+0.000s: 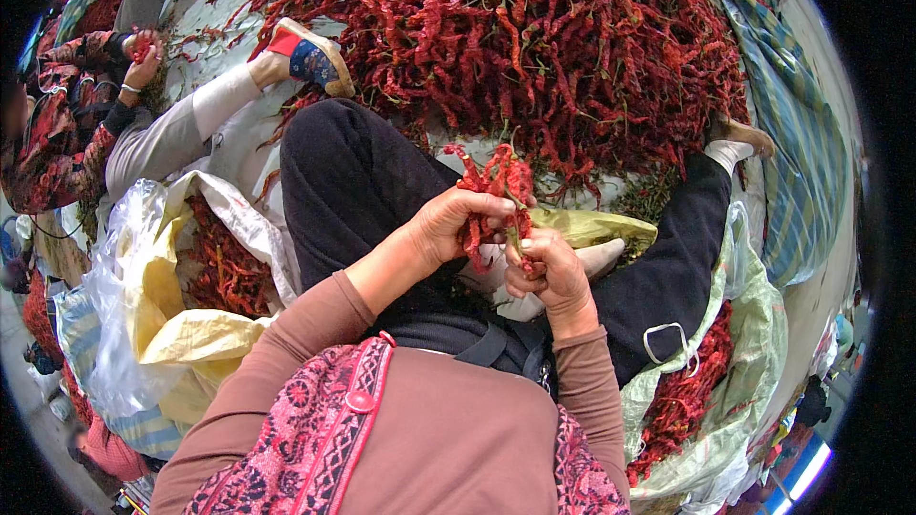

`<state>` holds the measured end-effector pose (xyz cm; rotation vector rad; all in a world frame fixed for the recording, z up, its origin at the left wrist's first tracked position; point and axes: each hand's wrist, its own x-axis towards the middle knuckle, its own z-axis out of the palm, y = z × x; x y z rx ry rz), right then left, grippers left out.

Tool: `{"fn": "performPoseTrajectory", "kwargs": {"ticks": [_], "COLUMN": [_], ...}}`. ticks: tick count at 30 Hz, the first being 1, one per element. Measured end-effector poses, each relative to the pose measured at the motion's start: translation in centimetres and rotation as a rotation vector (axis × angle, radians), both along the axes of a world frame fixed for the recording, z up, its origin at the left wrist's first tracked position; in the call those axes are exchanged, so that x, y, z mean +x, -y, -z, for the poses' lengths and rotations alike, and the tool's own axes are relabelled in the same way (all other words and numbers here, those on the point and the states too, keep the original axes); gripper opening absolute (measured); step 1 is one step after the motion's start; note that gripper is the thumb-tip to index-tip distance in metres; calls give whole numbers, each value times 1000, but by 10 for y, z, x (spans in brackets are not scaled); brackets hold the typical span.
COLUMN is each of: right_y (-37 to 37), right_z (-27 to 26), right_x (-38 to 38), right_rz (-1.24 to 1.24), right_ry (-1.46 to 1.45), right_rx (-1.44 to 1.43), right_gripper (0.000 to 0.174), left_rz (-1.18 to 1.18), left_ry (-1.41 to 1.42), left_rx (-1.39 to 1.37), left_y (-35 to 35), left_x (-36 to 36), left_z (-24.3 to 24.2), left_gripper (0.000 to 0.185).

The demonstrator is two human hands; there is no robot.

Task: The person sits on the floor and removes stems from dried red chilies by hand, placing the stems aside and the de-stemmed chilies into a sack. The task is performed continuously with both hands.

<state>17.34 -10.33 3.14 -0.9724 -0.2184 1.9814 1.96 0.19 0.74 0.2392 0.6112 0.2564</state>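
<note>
My left hand (458, 218) grips a small bunch of wrinkled dried red chillies (494, 175), which stick out above and below the fingers. Close beside it, my right hand (551, 268) pinches a greenish chilli stem (513, 232) between thumb and forefinger. Both hands meet over my lap, between my black-trousered knees. Beyond them lies a large heap of dried red chillies (544, 50), many with stems still attached. How many pods sit inside my left hand is hidden by the fingers.
An open woven sack (207, 336) holding chillies stands at my left, a pale green sack (744, 372) of chillies at my right. Another person's leg (207, 104) and shoe reach in from the left; that person's hands (143, 61) hold chillies. A blue-green checked tarpaulin (794, 129) borders the heap.
</note>
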Motion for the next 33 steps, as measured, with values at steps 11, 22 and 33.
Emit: {"fn": "performPoseTrajectory", "kwargs": {"ticks": [11, 22, 33], "right_y": [-1, 0, -4], "right_z": [14, 14, 3], "right_x": [-10, -6, 2], "right_rz": [154, 375, 267], "right_ry": [830, 213, 608], "right_rx": [155, -25, 91], "right_gripper": [16, 13, 24], "left_rz": [-105, -178, -143], "left_ry": [-84, 20, -55], "left_rx": [-66, -117, 1], "left_y": [2, 2, 6], "left_x": [6, 5, 1], "left_z": [2, 19, 8], "left_gripper": [19, 21, 21]}}
